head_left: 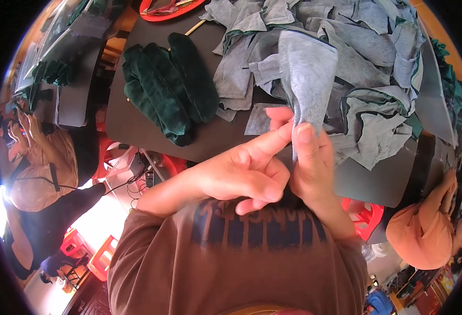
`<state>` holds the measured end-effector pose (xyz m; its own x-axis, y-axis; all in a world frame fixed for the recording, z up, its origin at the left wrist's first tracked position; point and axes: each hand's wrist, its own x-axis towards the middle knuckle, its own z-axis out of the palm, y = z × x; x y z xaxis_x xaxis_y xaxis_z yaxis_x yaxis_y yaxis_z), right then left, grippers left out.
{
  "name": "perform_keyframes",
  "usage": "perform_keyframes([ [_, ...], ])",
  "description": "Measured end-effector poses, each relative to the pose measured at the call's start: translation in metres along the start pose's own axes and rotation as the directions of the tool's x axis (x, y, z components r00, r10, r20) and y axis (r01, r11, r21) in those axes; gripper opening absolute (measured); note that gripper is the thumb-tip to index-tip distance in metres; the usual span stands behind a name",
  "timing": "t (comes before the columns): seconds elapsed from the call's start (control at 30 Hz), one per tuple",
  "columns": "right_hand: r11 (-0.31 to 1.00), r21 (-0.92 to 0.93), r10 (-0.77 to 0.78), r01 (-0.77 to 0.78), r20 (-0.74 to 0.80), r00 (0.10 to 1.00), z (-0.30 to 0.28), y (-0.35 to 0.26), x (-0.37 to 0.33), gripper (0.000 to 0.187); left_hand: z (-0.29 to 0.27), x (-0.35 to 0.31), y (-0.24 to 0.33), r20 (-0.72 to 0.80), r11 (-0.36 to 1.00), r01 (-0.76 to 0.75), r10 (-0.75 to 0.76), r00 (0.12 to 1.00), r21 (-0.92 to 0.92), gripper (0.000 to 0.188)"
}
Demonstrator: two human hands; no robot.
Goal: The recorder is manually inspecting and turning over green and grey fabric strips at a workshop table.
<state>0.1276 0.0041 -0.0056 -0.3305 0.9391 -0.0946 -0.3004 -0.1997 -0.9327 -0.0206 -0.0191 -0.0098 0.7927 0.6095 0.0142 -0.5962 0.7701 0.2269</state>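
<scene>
Because the right hand [314,168] pinches the gray cloth [312,68] low between its fingers, it seems steadied upright above the surface [215,139]; the left hand [244,170] touches its edge, though whether those fingers grip I cannot tell.
</scene>
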Motion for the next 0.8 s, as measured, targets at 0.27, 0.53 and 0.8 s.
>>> perform_keyframes([
  [0.27, 0.983, -0.181, 0.050, -0.029, 0.110, 0.993, -0.010, 0.003, 0.001, 0.056, 0.007, -0.001, 0.009, -0.091, -0.126, 0.152, 0.398, 0.913, 0.980, 0.070],
  [0.53, 0.977, -0.133, 0.201, -0.169, 0.285, 0.937, -0.016, -0.004, 0.005, 0.041, 0.006, 0.001, 0.019, 0.191, -0.663, 0.159, 0.423, 0.886, 0.731, 0.060],
  [0.8, 0.982, -0.179, -0.019, 0.059, 0.218, 0.976, -0.036, -0.010, 0.008, 0.061, 0.015, 0.000, 0.017, 0.059, -0.403, 0.108, 0.380, 0.923, 0.909, 0.068],
])
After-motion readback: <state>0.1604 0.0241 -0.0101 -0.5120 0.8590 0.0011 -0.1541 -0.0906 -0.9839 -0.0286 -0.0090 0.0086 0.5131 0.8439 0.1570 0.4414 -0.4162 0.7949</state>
